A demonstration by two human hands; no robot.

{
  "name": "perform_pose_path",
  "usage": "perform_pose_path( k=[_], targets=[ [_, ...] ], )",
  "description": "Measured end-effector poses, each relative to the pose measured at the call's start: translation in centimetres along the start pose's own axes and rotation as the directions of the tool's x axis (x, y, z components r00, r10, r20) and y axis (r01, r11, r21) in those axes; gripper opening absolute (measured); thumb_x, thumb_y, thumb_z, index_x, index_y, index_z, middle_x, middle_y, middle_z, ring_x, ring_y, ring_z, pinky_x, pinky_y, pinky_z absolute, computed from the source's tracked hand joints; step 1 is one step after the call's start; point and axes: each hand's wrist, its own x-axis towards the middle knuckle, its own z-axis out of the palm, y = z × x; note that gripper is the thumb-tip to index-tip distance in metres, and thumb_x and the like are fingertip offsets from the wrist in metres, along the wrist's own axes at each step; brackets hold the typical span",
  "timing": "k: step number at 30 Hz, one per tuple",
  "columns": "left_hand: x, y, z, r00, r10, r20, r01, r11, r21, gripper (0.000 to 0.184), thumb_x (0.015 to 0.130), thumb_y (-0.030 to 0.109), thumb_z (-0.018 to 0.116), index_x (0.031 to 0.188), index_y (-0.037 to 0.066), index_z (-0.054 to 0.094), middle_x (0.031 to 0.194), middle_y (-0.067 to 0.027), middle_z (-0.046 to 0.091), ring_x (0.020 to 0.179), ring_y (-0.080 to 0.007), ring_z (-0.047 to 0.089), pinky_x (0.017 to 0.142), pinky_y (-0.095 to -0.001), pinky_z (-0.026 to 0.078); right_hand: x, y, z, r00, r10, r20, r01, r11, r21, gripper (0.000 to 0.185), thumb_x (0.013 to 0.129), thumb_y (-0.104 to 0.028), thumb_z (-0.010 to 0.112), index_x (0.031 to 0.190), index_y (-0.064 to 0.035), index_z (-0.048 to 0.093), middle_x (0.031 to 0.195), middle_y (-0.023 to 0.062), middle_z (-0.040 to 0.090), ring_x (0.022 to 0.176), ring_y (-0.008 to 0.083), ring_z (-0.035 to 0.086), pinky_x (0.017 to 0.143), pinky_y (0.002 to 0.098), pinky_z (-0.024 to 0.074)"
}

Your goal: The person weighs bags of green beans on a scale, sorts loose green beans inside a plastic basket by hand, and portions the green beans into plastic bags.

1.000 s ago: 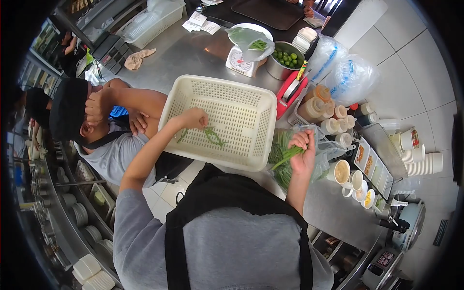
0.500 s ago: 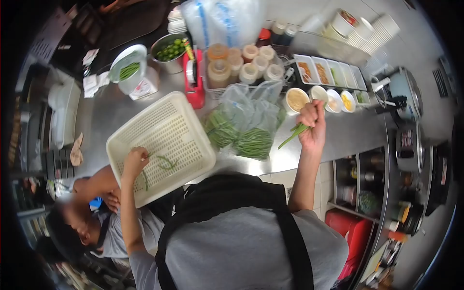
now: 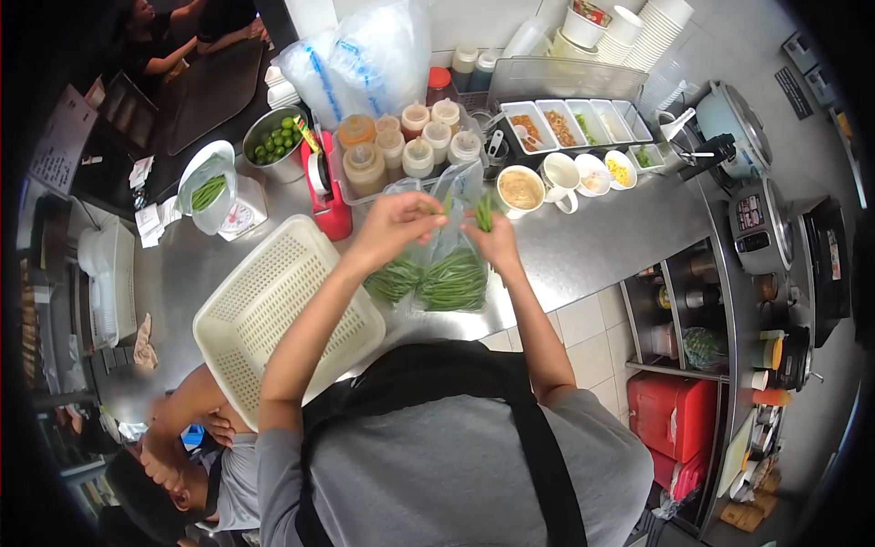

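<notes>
My right hand is closed around a small bunch of green beans, whose tips stick up above the fingers. My left hand is pinched just to its left, with a bit of green showing at the fingertips, likely a bean. Both hands are above clear plastic bags of green beans on the steel counter. My left forearm passes over a white perforated basket, hiding part of its inside.
Behind the bags stands a bin of squeeze bottles. A red tape dispenser, a pot of limes and a scale are at left. Cups and a topping tray are at right. Another person is close on my left.
My left hand has left the basket and moved right, over the bags. My right hand has come in left with its beans. The loose beans seen in the basket no longer show.
</notes>
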Motion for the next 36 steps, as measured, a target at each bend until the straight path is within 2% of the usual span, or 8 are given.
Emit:
perform_pose_path(
  k=[6, 9, 12, 14, 21, 28, 30, 36],
  targets=[
    [5.2, -2.6, 1.9, 0.999, 0.019, -0.035, -0.018, 0.999, 0.039, 0.015, 0.082, 0.012, 0.062, 0.091, 0.001, 0.058, 0.081, -0.0057, 0.065, 0.055, -0.0045, 0.050, 0.047, -0.0190, 0.041, -1.9, -1.4, -2.2, 0.988, -0.066, 0.137, 0.083, 0.989, -0.121, 0.011, 0.074, -0.009, 0.065, 0.084, -0.0030, 0.064, 0.072, 0.0130, 0.063, 0.065, 0.0197, 0.061, 0.063, 0.0315, 0.0466],
    [6.3, -3.6, 2.3, 0.996, 0.019, -0.087, -0.008, 0.992, 0.125, 0.016, 0.079, 0.012, 0.063, 0.088, 0.000, 0.059, 0.074, -0.0036, 0.063, 0.056, -0.0057, 0.053, 0.045, -0.0207, 0.042, -2.1, -2.2, -1.8, 0.994, -0.109, 0.011, 0.110, 0.988, -0.109, 0.014, 0.075, -0.010, 0.064, 0.087, -0.0025, 0.063, 0.073, 0.0157, 0.063, 0.066, 0.0278, 0.062, 0.062, 0.0338, 0.0466],
    [6.8, -3.5, 2.5, 0.993, 0.011, -0.120, 0.013, 0.980, 0.198, 0.017, 0.078, 0.013, 0.064, 0.087, -0.001, 0.060, 0.074, -0.0048, 0.064, 0.061, -0.0075, 0.056, 0.047, -0.0221, 0.044, -0.5, -0.1, 0.3, 0.936, -0.350, -0.034, 0.334, 0.915, -0.226, 0.018, 0.076, -0.011, 0.065, 0.090, -0.0016, 0.061, 0.072, 0.0182, 0.062, 0.066, 0.0339, 0.060, 0.061, 0.0359, 0.0462],
    [7.0, -2.9, 2.5, 0.988, 0.019, -0.156, 0.021, 0.969, 0.246, 0.017, 0.078, 0.014, 0.065, 0.087, 0.000, 0.060, 0.075, -0.0049, 0.064, 0.065, -0.0088, 0.058, 0.049, -0.0234, 0.045, -0.3, 0.5, 0.2, 0.959, -0.278, 0.064, 0.284, 0.914, -0.291, 0.018, 0.076, -0.012, 0.065, 0.089, -0.0006, 0.060, 0.073, 0.0196, 0.061, 0.067, 0.0362, 0.058, 0.060, 0.0375, 0.0460],
    [6.5, -2.2, 2.0, 0.973, -0.010, 0.232, -0.052, 0.965, 0.258, 0.015, 0.082, 0.018, 0.060, 0.091, 0.007, 0.056, 0.076, 0.0008, 0.065, 0.062, -0.0022, 0.049, 0.045, -0.0212, 0.036, -3.8, -5.0, -4.9, 0.866, -0.373, 0.332, 0.458, 0.859, -0.231, 0.015, 0.079, -0.012, 0.062, 0.090, -0.0011, 0.060, 0.075, 0.0175, 0.061, 0.065, 0.0339, 0.059, 0.058, 0.0376, 0.0460],
    [5.4, -2.4, 0.6, 0.910, -0.088, 0.404, -0.254, 0.653, 0.714, 0.012, 0.077, 0.013, 0.060, 0.078, 0.001, 0.059, 0.070, -0.0092, 0.065, 0.062, -0.0218, 0.061, 0.056, -0.0330, 0.045, -5.0, -5.4, -6.0, 0.911, -0.300, 0.283, 0.384, 0.868, -0.315, 0.014, 0.078, -0.011, 0.064, 0.089, -0.0018, 0.061, 0.076, 0.0156, 0.062, 0.065, 0.0322, 0.060, 0.057, 0.0357, 0.0469],
    [4.7, -0.7, 0.7, 0.900, -0.189, 0.393, -0.242, 0.532, 0.811, 0.010, 0.074, 0.011, 0.060, 0.073, 0.001, 0.061, 0.069, -0.0126, 0.064, 0.065, -0.0275, 0.062, 0.061, -0.0354, 0.047, -5.0, -5.5, -5.9, 0.912, -0.299, 0.282, 0.383, 0.868, -0.317, 0.014, 0.078, -0.010, 0.064, 0.089, -0.0016, 0.061, 0.075, 0.0157, 0.062, 0.064, 0.0317, 0.060, 0.057, 0.0355, 0.0468],
    [6.5, -0.3, -1.0, 0.970, 0.238, -0.042, -0.042, 0.336, 0.941, 0.008, 0.073, 0.010, 0.059, 0.072, 0.004, 0.064, 0.068, -0.0150, 0.062, 0.070, -0.0290, 0.063, 0.064, -0.0404, 0.049, -5.0, -5.6, -5.5, 0.911, -0.311, 0.271, 0.385, 0.876, -0.291, 0.013, 0.077, -0.009, 0.064, 0.087, -0.0011, 0.061, 0.073, 0.0157, 0.062, 0.064, 0.0310, 0.060, 0.056, 0.0350, 0.0462]
  ],
)
